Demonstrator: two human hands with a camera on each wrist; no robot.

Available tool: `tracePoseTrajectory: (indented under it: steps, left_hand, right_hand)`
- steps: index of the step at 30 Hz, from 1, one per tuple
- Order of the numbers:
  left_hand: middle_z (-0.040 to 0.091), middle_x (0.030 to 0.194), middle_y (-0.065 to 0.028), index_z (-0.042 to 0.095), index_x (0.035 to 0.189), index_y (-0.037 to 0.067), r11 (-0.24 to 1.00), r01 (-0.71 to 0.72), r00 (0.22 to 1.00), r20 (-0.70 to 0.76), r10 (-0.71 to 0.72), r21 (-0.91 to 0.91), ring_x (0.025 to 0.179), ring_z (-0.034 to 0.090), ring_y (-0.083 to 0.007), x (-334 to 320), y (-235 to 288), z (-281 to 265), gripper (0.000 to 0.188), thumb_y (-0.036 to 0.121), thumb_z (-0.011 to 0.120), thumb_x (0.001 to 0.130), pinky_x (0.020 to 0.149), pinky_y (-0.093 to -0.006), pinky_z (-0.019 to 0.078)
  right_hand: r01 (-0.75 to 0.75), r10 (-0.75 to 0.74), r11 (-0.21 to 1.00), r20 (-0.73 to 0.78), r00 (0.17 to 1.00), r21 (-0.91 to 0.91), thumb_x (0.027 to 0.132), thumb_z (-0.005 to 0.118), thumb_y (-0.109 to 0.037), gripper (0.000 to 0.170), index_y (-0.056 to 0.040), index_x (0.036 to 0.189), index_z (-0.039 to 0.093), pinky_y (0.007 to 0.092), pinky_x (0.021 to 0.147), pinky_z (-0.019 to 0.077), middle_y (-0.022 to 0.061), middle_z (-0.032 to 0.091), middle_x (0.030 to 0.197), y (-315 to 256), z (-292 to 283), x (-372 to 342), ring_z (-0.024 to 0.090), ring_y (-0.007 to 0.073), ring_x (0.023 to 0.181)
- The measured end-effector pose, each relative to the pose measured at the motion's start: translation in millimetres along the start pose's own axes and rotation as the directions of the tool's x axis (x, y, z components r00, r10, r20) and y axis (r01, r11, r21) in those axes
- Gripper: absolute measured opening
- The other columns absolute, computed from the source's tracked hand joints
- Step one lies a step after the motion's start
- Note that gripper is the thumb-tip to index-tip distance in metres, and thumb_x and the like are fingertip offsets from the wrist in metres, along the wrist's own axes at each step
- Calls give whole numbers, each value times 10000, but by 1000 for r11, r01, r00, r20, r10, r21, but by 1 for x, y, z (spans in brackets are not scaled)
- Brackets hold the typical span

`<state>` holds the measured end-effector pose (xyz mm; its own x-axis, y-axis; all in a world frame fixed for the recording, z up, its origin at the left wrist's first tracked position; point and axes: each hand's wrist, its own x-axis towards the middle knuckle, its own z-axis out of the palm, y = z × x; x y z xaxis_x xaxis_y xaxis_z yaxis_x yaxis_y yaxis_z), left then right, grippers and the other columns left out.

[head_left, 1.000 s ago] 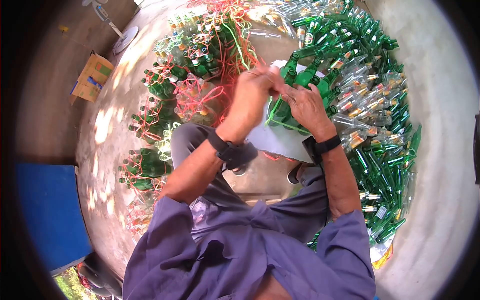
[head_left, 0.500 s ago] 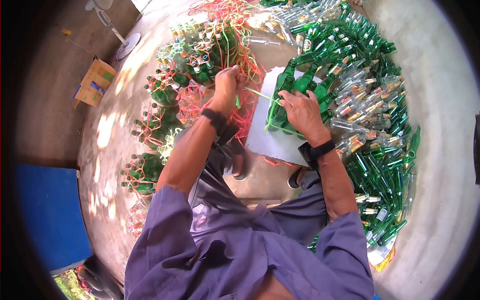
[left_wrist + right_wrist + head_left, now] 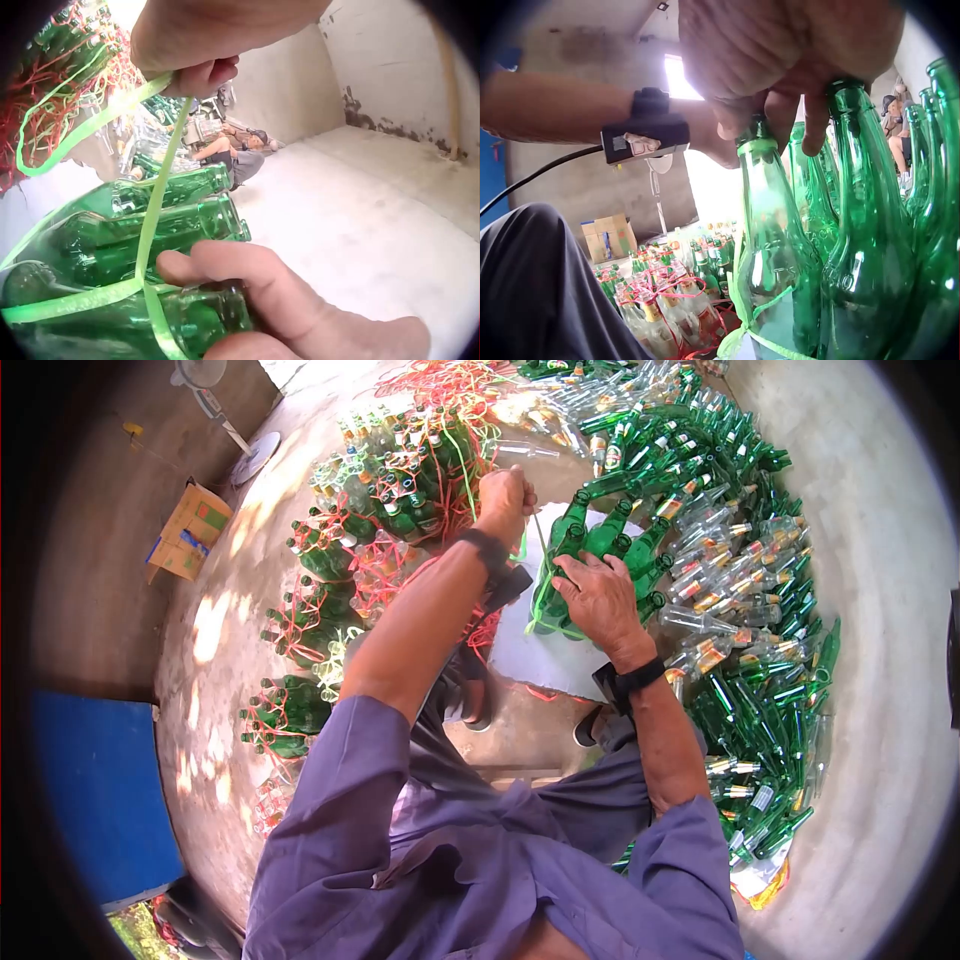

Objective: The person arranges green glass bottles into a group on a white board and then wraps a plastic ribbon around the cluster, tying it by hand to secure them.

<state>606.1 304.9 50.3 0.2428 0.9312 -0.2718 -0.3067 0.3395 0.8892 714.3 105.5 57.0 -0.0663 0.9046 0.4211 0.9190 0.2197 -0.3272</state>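
Observation:
A bunch of green glass bottles (image 3: 569,530) stands upright on a pale board (image 3: 520,635), with a light green plastic strap (image 3: 157,206) wrapped around it and crossing at a knot. My left hand (image 3: 507,497), to the left of the necks, grips the strap in curled fingers; the strap runs taut up to it, and a loose end loops away in the left wrist view. My right hand (image 3: 603,600) lies over the near side of the bunch. Its thumb and fingers hold the neck of one green bottle (image 3: 774,225), close beside a second bottle neck (image 3: 849,127).
Tied bundles of bottles (image 3: 300,620) and tangled red straps (image 3: 440,382) lie on the left. Loose clear and green bottles (image 3: 715,550) are heaped along the right by a wall (image 3: 880,610). A cardboard box (image 3: 188,532) and a fan (image 3: 225,420) stand farther off. Another person (image 3: 236,154) sits behind.
My left hand left the bottle necks, pulled the strap out leftward, then came back up and right beside the bunch. My right hand stayed at the necks, shifting slightly.

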Motion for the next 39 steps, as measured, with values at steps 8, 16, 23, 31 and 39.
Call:
tracePoseTrajectory:
  steps: [8, 16, 23, 31, 39]
  left_hand:
    - [591, 721, -110, 553, 795, 15, 997, -35, 999, -13, 36, 64, 605, 599, -201, 6, -9, 23, 265, 223, 532, 959, 468, -290, 415]
    - [558, 733, -77, 525, 791, 51, 975, -179, 958, 202, 203, -130, 628, 535, -191, -67, 41, -1, 236, 183, 530, 986, 570, -311, 395]
    - [485, 694, -46, 435, 725, 71, 975, -219, 947, 234, 221, -32, 631, 497, -173, -165, 44, -45, 347, 248, 464, 1021, 577, -295, 369]
    - [651, 818, -86, 633, 849, -31, 844, -379, 873, 450, 189, 379, 700, 560, -105, -213, 29, -45, 328, 214, 502, 1022, 592, -246, 433]
    - [700, 1081, -78, 672, 1124, 9, 573, -630, 740, 630, 236, 525, 883, 606, -108, -226, 30, -30, 293, 256, 569, 1006, 803, -284, 498]
  right_hand:
    - [22, -22, 999, 0, 1000, 46, 952, 556, -267, 273, -78, 1136, 626, 525, 1003, 357, 162, 703, 996, 1, 0, 0, 634, 311, 1085]
    - [43, -41, 998, -25, 999, 44, 957, 541, -223, 251, -64, 1141, 602, 515, 993, 372, 169, 702, 984, 0, 1, -2, 638, 312, 1067]
    - [46, -46, 999, -34, 998, -2, 930, 583, -195, 232, -66, 1120, 612, 484, 989, 388, 155, 701, 973, -1, 5, -3, 644, 286, 1034]
    - [54, -56, 998, -115, 992, -20, 908, 615, -205, 251, -61, 1109, 656, 459, 981, 386, 126, 704, 949, -3, 7, -5, 644, 258, 1016]
    - [109, -115, 993, -109, 987, -54, 854, 673, -268, 421, -57, 1215, 628, 536, 1101, 280, 157, 616, 1274, -18, -12, -17, 496, 348, 1281]
